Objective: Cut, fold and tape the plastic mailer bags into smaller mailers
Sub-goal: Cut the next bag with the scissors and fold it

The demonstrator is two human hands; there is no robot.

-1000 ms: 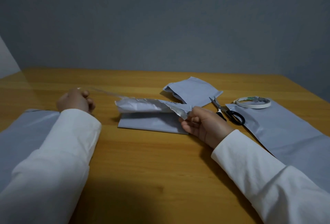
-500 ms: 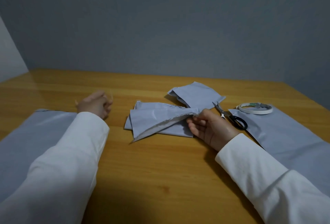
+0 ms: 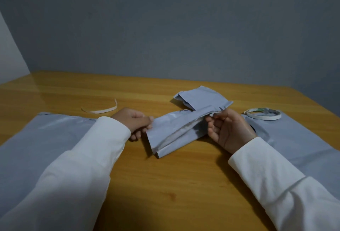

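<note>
A folded grey mailer piece (image 3: 174,131) lies slanted across the middle of the wooden table (image 3: 165,184). My left hand (image 3: 135,123) pinches its left end. My right hand (image 3: 229,131) pinches its upper right edge, lifting it a little. Behind it lies a smaller folded grey mailer (image 3: 202,98). A large flat grey mailer bag (image 3: 36,142) lies under my left sleeve, and another one (image 3: 303,149) under my right sleeve. A roll of white tape (image 3: 264,114) rests on the right bag. The scissors are almost wholly hidden behind my right hand.
A curled white strip of tape backing (image 3: 103,109) lies on the table behind my left hand. A grey wall (image 3: 165,28) rises right behind the table's far edge. The table's right edge slants down at the far right.
My left hand let go of the white strip, now lying on the table, and moved right to grip the mailer's left end. The mailer piece has folded over and turned slantwise.
</note>
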